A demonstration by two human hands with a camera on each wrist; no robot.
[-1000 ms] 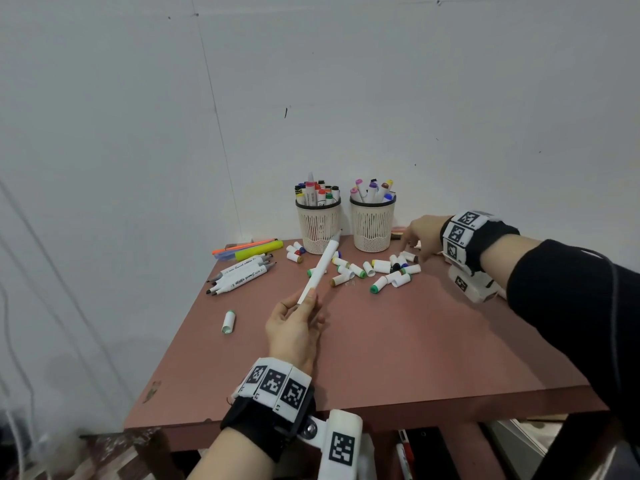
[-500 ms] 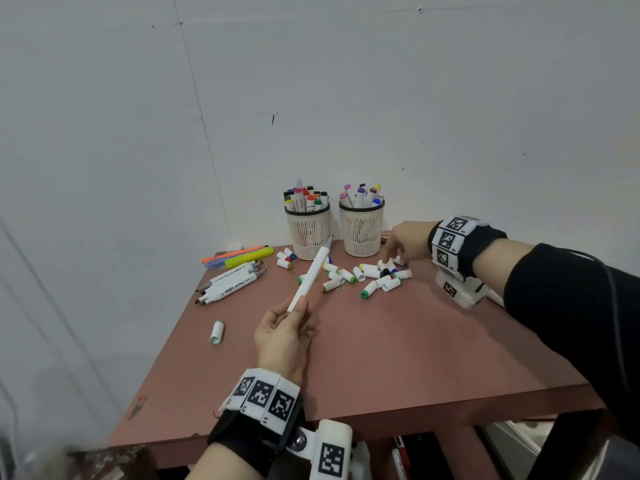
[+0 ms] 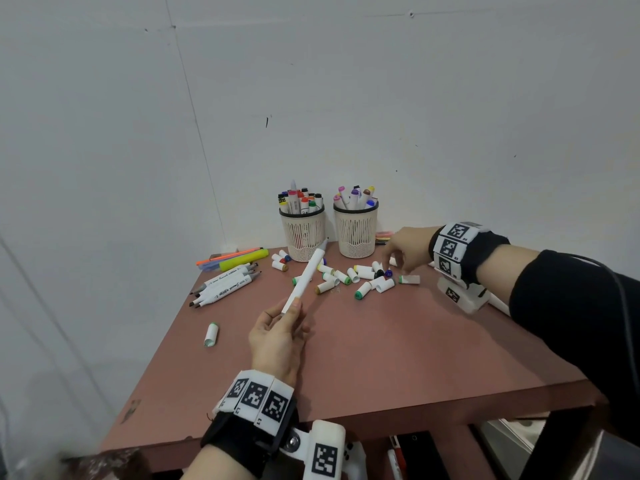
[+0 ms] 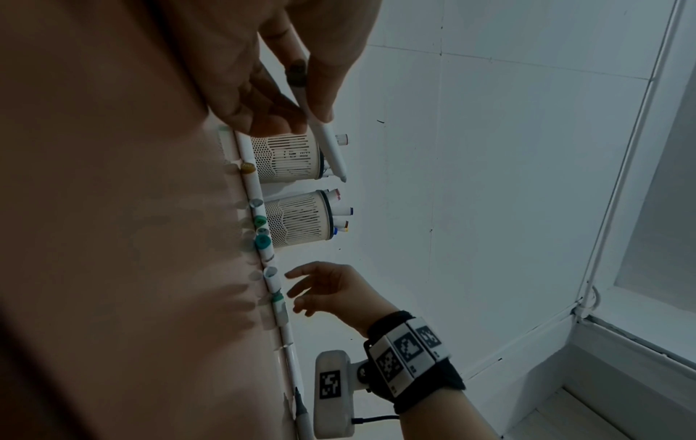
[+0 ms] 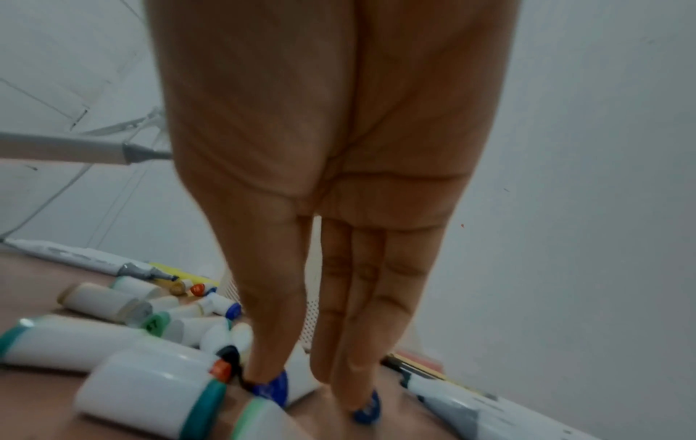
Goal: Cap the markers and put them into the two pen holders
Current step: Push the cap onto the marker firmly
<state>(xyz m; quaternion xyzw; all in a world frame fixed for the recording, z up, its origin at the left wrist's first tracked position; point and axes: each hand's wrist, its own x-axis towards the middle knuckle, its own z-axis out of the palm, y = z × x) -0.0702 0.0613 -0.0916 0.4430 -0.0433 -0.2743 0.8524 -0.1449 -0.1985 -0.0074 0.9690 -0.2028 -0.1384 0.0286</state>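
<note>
My left hand [image 3: 290,308] pinches the rear end of a white uncapped marker [image 3: 306,275], holding it above the table with its grey tip toward the left pen holder [image 3: 303,237]. The left wrist view shows the marker [image 4: 327,143] between thumb and fingers. My right hand [image 3: 397,263] reaches down into a pile of loose caps [image 3: 360,278] in front of the right pen holder [image 3: 356,237]. Its fairly straight fingers [image 5: 339,342] touch a blue-ended cap [image 5: 273,387] and grip nothing. Both holders are full of capped markers.
Several uncapped white markers [image 3: 225,284] lie at the back left of the reddish table [image 3: 398,358], with a yellow highlighter [image 3: 244,258] and an orange pen behind them. One lone cap [image 3: 210,335] lies near the left edge. More pens lie behind my right hand.
My right hand has shifted a little leftward and forward over the cap pile, and its fingers now reach down onto the blue caps. The left hand keeps holding the marker as before.
</note>
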